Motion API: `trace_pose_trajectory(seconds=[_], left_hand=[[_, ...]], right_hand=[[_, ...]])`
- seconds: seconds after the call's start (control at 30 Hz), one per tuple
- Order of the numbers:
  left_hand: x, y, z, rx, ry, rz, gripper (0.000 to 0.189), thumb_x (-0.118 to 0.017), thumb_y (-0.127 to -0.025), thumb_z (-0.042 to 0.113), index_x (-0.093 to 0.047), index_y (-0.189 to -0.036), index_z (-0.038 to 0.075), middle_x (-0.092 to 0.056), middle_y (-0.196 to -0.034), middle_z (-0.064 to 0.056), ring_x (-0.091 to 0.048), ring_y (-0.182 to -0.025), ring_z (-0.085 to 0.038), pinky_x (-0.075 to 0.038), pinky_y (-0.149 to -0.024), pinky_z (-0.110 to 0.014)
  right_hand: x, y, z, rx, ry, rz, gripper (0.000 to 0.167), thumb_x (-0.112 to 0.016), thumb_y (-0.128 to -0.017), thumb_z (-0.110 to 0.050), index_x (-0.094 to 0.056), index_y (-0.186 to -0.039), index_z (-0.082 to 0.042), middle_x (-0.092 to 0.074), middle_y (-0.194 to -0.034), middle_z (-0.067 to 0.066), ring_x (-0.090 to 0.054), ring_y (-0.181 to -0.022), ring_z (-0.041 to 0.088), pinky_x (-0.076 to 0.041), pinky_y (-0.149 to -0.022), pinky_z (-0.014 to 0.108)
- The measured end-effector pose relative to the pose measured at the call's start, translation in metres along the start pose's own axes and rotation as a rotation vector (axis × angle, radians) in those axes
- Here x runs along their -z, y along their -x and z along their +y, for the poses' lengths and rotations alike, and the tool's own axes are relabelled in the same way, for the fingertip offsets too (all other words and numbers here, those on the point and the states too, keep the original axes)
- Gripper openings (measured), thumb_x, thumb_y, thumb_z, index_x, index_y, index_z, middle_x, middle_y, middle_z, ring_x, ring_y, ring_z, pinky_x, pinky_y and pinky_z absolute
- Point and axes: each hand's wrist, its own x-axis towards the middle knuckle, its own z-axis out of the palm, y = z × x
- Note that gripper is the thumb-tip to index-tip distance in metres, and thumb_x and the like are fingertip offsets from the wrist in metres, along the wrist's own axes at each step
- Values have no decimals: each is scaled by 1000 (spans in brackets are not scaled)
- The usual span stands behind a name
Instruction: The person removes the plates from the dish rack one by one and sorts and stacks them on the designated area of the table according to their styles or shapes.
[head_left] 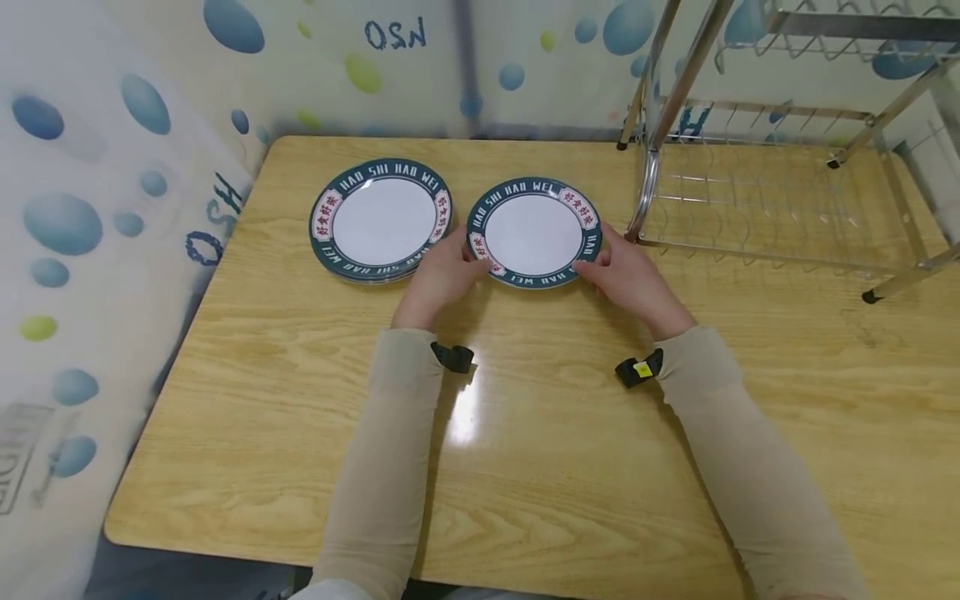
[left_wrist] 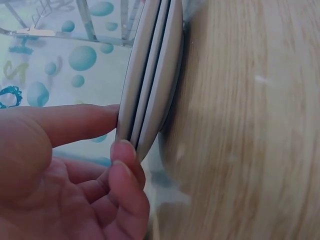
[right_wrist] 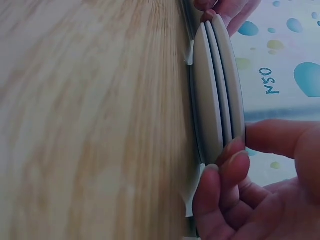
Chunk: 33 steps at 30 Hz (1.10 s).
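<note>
Both hands hold a small stack of plates (head_left: 532, 237), white in the middle with a dark green lettered rim. Edge on in the left wrist view, three layered rims (left_wrist: 150, 75) show close over the wooden tabletop. My left hand (head_left: 442, 279) pinches the near left side, thumb on the top rim and fingertips at the edges below. On the near right side my right hand (head_left: 630, 279) does likewise; the right wrist view has its thumb (right_wrist: 275, 137) on the top plate. Left of this stack lies another stack of matching plates (head_left: 386, 221), its lower right edge partly behind my left hand.
A metal wire rack (head_left: 765, 254) stands on the table at the right, its left post close to my right hand. Behind the wooden table (head_left: 540, 450) runs a white wall covering (head_left: 495, 33) with blue and green dots, which also borders the left side.
</note>
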Motion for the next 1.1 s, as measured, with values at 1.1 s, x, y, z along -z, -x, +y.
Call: trace_pose_trajectory(seconds=[1.1], left_hand=[[-2,-10,-12,-18,29,54,57,-46,-92,33,-22,-142,21,-52,-75,-6,-50,-61,-23,-39,-59,-33]], right_hand=[[-5,-8,4,44,63,-39,75,-48,-88,-45,1,-143,-30,-61,-76,8,-53,-66,22,-38,-63,34]])
